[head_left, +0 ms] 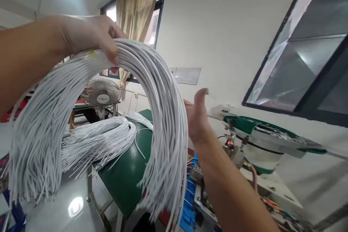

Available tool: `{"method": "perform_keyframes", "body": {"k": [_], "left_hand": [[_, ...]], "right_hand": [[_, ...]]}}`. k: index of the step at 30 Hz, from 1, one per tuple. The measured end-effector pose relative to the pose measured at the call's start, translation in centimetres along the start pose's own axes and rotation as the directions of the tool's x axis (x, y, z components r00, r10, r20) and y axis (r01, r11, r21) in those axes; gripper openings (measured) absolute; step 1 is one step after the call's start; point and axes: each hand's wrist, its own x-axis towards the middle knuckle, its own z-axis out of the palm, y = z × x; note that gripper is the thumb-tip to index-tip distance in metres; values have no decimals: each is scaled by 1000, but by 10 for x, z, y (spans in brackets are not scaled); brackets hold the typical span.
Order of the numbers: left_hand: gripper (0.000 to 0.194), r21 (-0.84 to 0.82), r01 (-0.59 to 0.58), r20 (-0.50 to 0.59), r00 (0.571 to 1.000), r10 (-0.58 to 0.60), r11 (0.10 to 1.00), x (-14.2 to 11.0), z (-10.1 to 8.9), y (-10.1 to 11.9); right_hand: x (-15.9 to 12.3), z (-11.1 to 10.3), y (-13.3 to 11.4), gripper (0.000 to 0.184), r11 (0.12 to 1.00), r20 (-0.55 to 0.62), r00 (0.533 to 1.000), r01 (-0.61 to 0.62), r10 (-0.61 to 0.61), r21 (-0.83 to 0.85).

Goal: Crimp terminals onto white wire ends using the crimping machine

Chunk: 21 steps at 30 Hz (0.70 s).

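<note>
A thick bundle of white wires (165, 94) hangs in an arch in front of me, its loose cut ends pointing down on both sides. Near the top of the arch, my left hand (95, 36) is closed round the bundle, thumb in front. A bit of yellow (92, 53) shows on the wires beside that hand. My right hand (198, 117) is at the right side of the arch with its thumb stretched up and apart. Its other fingers are partly hidden behind the wires, and whether they touch them I cannot tell.
Another pile of white wires (108, 136) lies on a green-topped table (122, 177). Behind it stands a fan (102, 94). At right is a machine with a green-rimmed bowl (261, 148), near a blue surface (189, 203) with metal parts. A window (312, 50) is above.
</note>
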Motion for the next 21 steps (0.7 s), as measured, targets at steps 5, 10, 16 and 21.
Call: {"method": "perform_keyframes", "body": {"k": [5, 10, 16, 21], "left_hand": [[26, -181, 14, 37, 999, -7, 983, 1, 1, -41], [42, -389, 71, 32, 997, -63, 918, 4, 8, -77], [42, -501, -55, -151, 988, -25, 864, -10, 36, -101], [23, -850, -122, -248, 951, -185, 512, -80, 136, -142]], "right_hand": [[4, 59, 6, 90, 902, 334, 942, -169, 29, 398], [1, 87, 13, 40, 784, 308, 947, -261, 94, 563], [-1, 78, 7, 29, 847, -5, 997, -68, 83, 527], [-14, 51, 16, 30, 911, -169, 983, 8, 68, 412]]}}
